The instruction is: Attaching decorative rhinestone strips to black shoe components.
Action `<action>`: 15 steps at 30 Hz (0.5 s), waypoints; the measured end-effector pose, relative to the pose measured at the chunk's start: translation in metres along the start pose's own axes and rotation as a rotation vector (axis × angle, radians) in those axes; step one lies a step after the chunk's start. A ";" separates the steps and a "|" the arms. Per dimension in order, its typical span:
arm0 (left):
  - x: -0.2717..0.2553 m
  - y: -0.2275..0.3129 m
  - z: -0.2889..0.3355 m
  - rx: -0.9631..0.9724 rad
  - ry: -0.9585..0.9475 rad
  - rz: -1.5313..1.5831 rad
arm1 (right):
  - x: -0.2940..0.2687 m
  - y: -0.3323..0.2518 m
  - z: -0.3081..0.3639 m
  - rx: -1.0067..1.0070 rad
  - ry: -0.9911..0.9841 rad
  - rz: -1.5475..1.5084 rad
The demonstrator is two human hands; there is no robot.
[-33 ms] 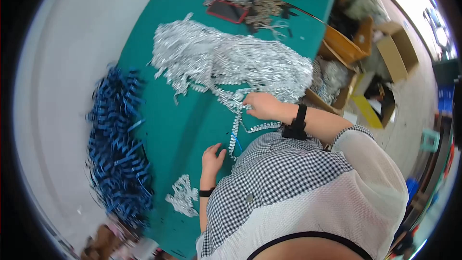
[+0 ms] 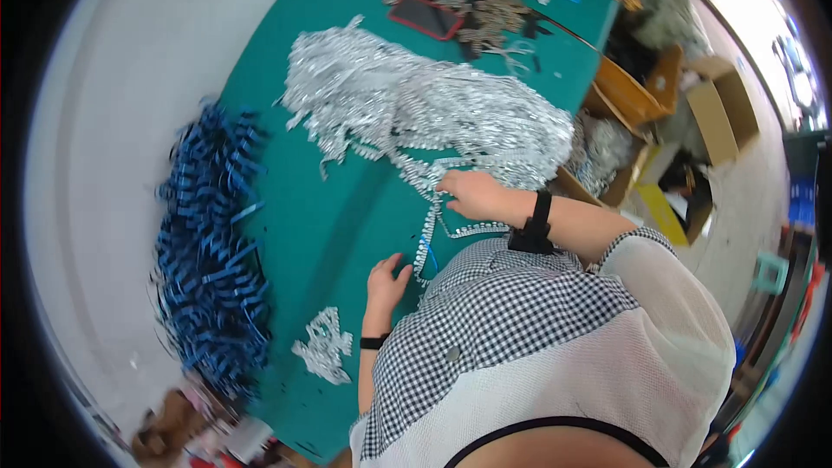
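A large heap of shiny silver fringed trim (image 2: 433, 104) lies across the green table. At its near edge my right hand (image 2: 472, 194) is closed, fingertips pinching a strand of the trim. From there a thin silver strip (image 2: 426, 238) hangs toward my body, with a bit of blue beside it. Lower and to the left, my left hand (image 2: 387, 286) is over the table with thumb and fingers apart, holding nothing. A small silver clump (image 2: 324, 347) rests to the left of that wrist.
Blue curled ribbon strips (image 2: 212, 251) are piled along the table's left edge. Farther back lie a red-edged phone (image 2: 426, 17), scissors (image 2: 517, 54) and brown trim pieces (image 2: 498, 19). Open cardboard boxes (image 2: 724, 113) stand on the floor at right, near a pale green stool (image 2: 770, 272).
The view has shifted slightly, so the table and its heaps sit a little differently in the picture. Both hands keep practically the same pose.
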State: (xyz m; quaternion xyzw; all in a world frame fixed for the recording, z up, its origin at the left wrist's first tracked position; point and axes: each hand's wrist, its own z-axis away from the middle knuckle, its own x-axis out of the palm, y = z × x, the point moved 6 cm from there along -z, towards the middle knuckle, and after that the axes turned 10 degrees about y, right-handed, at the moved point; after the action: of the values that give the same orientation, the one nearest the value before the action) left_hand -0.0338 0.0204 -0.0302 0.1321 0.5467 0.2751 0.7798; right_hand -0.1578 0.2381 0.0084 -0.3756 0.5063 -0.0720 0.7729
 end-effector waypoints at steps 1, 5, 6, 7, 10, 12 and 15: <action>0.013 0.012 0.016 -0.003 0.052 0.057 | 0.004 -0.006 0.008 -0.085 -0.025 0.023; -0.011 0.010 -0.016 0.072 0.258 -0.011 | 0.045 -0.036 -0.059 -0.261 -0.107 0.141; -0.009 0.005 -0.017 0.034 0.279 0.005 | 0.050 -0.038 -0.066 -0.292 -0.138 0.151; -0.006 0.000 -0.018 0.024 0.312 0.014 | 0.055 -0.034 -0.073 -0.264 -0.157 0.198; -0.018 -0.011 -0.017 -0.047 0.441 0.043 | 0.058 -0.032 -0.088 -0.299 -0.210 0.247; -0.033 -0.026 -0.010 -0.210 0.503 0.265 | 0.051 -0.039 -0.097 -0.311 -0.151 0.153; -0.047 -0.036 -0.010 -0.276 0.602 0.293 | 0.041 -0.056 -0.104 -0.331 -0.059 0.054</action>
State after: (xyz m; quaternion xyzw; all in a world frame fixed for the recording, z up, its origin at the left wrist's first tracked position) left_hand -0.0449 -0.0368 -0.0158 0.0157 0.6848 0.4817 0.5466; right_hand -0.2099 0.1258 -0.0059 -0.4860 0.4983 0.0440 0.7166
